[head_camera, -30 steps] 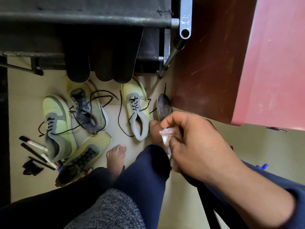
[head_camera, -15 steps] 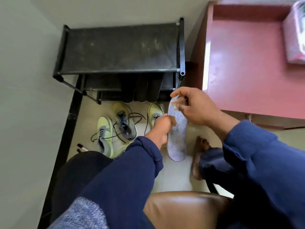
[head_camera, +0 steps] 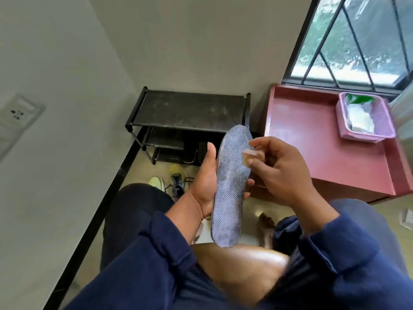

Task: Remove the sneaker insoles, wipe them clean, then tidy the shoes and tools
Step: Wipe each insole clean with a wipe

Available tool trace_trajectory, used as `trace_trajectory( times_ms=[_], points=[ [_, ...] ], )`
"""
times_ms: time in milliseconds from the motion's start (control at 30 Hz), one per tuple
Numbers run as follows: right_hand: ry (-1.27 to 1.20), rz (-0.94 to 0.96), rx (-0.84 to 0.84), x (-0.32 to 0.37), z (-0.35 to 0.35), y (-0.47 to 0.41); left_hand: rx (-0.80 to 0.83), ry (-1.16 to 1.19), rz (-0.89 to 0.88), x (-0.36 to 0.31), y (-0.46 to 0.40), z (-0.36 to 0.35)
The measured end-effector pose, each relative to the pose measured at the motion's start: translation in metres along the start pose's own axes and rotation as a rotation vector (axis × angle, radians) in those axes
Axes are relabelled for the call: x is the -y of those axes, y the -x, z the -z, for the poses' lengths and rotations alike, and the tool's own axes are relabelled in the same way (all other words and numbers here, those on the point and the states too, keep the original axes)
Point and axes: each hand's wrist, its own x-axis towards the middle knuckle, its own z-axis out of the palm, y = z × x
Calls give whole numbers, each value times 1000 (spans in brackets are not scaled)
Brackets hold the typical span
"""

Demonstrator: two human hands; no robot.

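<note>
A: A seated person in a navy sweatshirt holds an insole (head_camera: 230, 186) upright above the lap, grey mesh face toward the camera, toe end up.

B: Which hand has it?

A: The left hand (head_camera: 204, 182) grips it along its left edge, thumb pointing up beside it, fingers (head_camera: 250, 183) wrapped behind with the tips showing at the right edge.

B: And the other?

A: The right hand (head_camera: 283, 173) pinches a small, crumpled wipe (head_camera: 249, 155) between thumb and curled fingers, the wipe touching the insole's right edge near the upper part (its colour reads pale, almost translucent).

B: Where are the shoes?

A: On the floor beyond the left wrist: a yellow-green sneaker (head_camera: 156, 182) and a darker sneaker (head_camera: 177, 183) with loose black laces, just in front of a black rack (head_camera: 190, 110) against the wall. Dark shapes hang at the rack's lower shelf; too blurred to name.

B: The right side?

A: A red worktop (head_camera: 312, 142) under a barred window (head_camera: 357, 39), carrying a pink basket (head_camera: 384, 121) with a green-and-white packet inside. A bare foot (head_camera: 267, 224) rests on the floor below the insole.
</note>
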Motion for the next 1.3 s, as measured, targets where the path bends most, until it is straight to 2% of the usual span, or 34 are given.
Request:
trace_trajectory(
  times_ms=[100,233,433,667,767,867,1000,1133,1200,1300],
  points=[
    [30,36,56,0,-2,25,36,-14,-17,15,10,-1],
    [117,-45,127,-22,-2,26,81,19,-13,23,1,-10],
    [86,-48,72,-31,5,2,44,-3,21,24,-28,1],
    [339,0,82,-48,2,-15,51,-4,29,26,-39,2],
    [466,14,0,-51,3,-19,91,-33,35,26,-40,3],
    [463,5,-30,-50,5,-20,105,-40,24,26,-42,4],
    [404,8,132,-49,0,-14,82,21,18,25,-41,1],
    [491,0,7,-54,3,-19,95,-38,48,25,-41,3],
    [508,-4,-2,-55,3,-19,89,-72,55,25,-41,3],
    [441,16,141,-53,0,-14,81,-24,58,24,-38,0]
  ],
)
